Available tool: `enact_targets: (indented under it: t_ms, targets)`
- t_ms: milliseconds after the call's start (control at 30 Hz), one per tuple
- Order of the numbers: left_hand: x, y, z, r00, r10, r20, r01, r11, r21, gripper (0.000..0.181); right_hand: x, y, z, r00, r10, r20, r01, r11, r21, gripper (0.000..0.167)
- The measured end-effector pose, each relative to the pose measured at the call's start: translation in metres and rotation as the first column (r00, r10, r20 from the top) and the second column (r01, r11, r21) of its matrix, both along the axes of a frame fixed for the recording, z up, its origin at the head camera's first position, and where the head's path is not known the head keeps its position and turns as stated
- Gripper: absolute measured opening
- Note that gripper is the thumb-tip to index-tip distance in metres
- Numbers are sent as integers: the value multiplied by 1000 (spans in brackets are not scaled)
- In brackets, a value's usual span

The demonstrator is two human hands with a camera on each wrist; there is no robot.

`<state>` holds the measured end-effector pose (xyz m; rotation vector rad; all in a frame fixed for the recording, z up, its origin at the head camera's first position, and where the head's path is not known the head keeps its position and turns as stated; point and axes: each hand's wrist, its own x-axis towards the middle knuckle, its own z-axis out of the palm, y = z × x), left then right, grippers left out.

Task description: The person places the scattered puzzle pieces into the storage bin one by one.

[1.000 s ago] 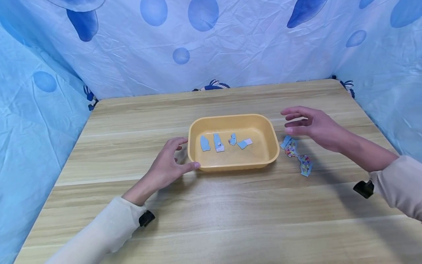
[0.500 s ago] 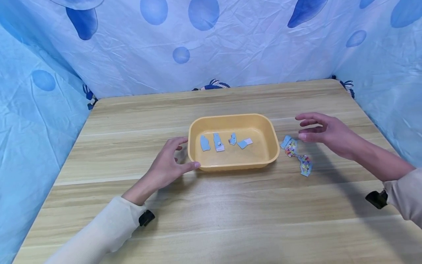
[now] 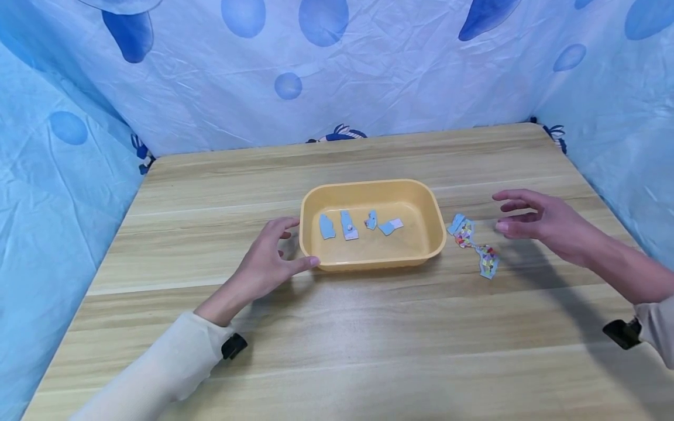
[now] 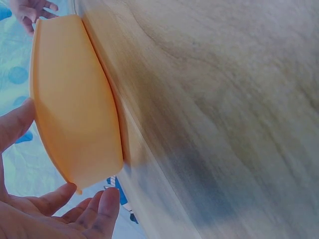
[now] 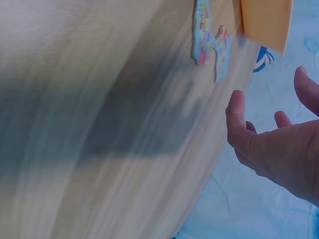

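Note:
A shallow yellow plastic tray (image 3: pixel 371 265) stands on the wooden table with several light blue cut puzzle pieces (image 3: pixel 350 226) lying flat in it. At its left end is my left hand (image 3: pixel 265 260), thumb touching the near corner of the rim and index fingertip against the left side. In the left wrist view these left fingers (image 4: pixel 55 198) are spread along the tray's outside. To the tray's right lie colorful puzzle pieces (image 3: pixel 464 232) on the table. My right hand (image 3: pixel 544 225) hovers right of them, fingers loosely bent, holding nothing.
The wood-grain table (image 3: pixel 337 345) runs beneath everything. A blue curtain (image 3: pixel 400 76) with bubble and sea-animal prints hangs behind it and along both sides. Black clips (image 3: pixel 233 347) sit at the sleeve cuffs.
My right hand has drawn back to the right and toward me, away from the tray and the colorful pieces. My left hand, the tray and the pieces stay in place.

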<state>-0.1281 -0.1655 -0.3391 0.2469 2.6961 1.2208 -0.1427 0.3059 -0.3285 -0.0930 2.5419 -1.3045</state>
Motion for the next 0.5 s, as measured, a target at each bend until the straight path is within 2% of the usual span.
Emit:
enact_targets:
  t_ms: [200, 400, 500]
  targets:
    - [1, 0, 2, 1000, -3, 3, 3, 1000, 1, 79, 7, 8, -10, 1000, -4, -3, 4, 999, -33, 59]
    - [1, 0, 2, 1000, -2, 9, 2, 1000, 0, 79, 14, 9, -19, 1000, -19, -4, 19, 1000, -4, 59]
    - [1, 0, 2, 1000, -3, 7, 3, 1000, 0, 80, 16, 8, -23, 999, -24, 24, 24, 1000, 14, 65]
